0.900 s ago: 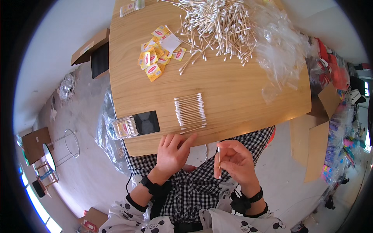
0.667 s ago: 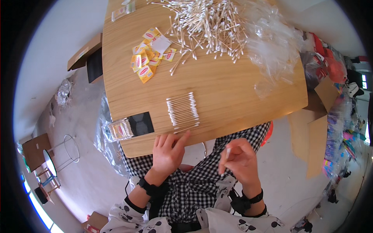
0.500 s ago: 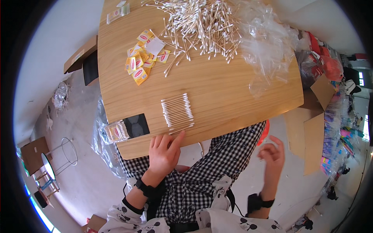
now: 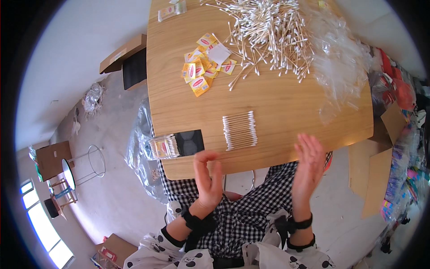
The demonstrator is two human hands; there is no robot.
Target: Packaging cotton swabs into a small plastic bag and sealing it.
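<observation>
In the head view, you are holding two hands near the table's front edge. Your left hand (image 4: 208, 179) is hanging just in front of the row, its fingers bending toward the thumb with a gap between them. Your right hand (image 4: 309, 163) is rising farther right, palm turned inward, fingers straight and lying together, the thumb hard to make out through slight blur.

One row of cotton swabs (image 4: 240, 130) is lying on the wooden table (image 4: 286, 116) between and beyond your hands; you are looking at roughly fifteen or more, too closely set for an exact count. To its left, one black rectangular pad (image 4: 191, 142) is resting flat, and at least one clear swab packet (image 4: 164, 147) with a yellow card is lying against its left end, by the table's edge.

Farther back, about a dozen yellow-and-white cards (image 4: 199, 86) are overlapping in a heap, with one blank white card (image 4: 219, 54) showing on top. One loose pile of swabs (image 4: 268, 31) is spreading behind them, too many to count. Clear plastic bags (image 4: 340, 62) are crumpling together at the right, their number unclear. You are wearing two black wristbands (image 4: 301, 223), one on each wrist.
</observation>
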